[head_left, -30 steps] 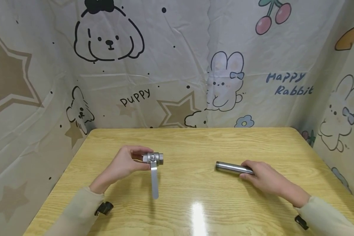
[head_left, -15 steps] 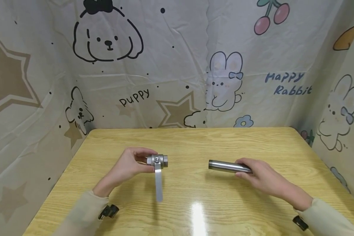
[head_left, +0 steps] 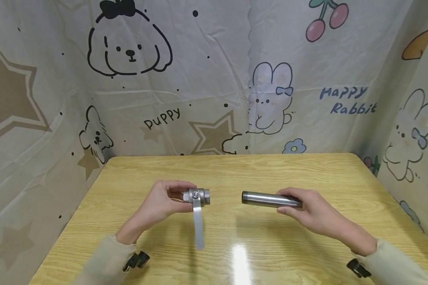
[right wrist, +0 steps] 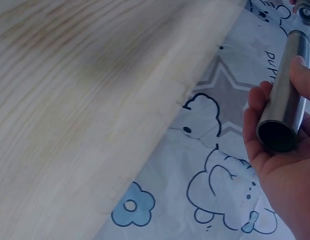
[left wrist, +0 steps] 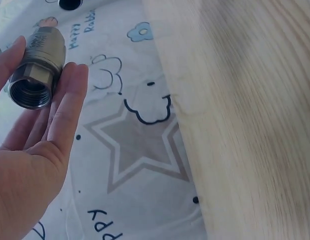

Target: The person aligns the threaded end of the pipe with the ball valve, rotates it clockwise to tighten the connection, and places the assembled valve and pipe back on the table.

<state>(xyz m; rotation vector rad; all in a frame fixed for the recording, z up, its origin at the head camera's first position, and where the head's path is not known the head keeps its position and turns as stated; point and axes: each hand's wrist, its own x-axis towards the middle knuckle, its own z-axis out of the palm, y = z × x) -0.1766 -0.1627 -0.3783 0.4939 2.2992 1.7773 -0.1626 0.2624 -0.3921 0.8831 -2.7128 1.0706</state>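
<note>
My left hand [head_left: 161, 204] grips a steel ball valve [head_left: 199, 195] by its left end, between thumb and fingers. The valve's flat lever handle [head_left: 198, 229] hangs down toward me. In the left wrist view the valve [left wrist: 44, 55] shows a threaded opening facing the wrist. A short steel pipe [head_left: 262, 198] is held by its right end in my right hand [head_left: 315, 208]. The pipe's free end points left at the valve, with a gap between them. In the right wrist view the hollow pipe [right wrist: 286, 95] lies across the fingers, thumb on top. Both things are above the table.
The yellow wood-grain table [head_left: 235, 170] spreads beneath both hands. A printed cloth [head_left: 207, 79] with cartoon animals hangs behind it and along both sides. Dark wrist devices [head_left: 136, 261] sit at the cuffs of both sleeves.
My left hand has moved right and slightly nearer with the valve. My right hand has carried the pipe left, and the gap between the two has narrowed.
</note>
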